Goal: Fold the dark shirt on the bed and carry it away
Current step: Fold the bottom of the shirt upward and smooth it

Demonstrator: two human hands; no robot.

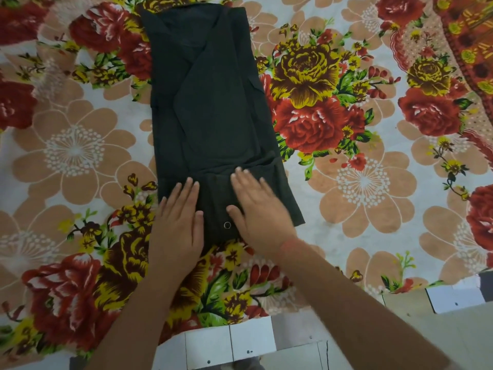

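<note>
Left hand (179,220), right hand (256,209) flat, fingers straight, pressing dark shirt (213,102) on floral bedsheet (346,182).

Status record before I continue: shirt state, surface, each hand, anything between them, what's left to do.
shirt: dark shirt, sides folded in, a long strip lying flat
surface: floral bedsheet
left: left hand flat, fingers straight, on the shirt's near end
right: right hand flat on the same end, apart from the left
between hands: metal snap ring on the fabric
remaining: end-to-end fold not yet done; shirt not lifted
</note>
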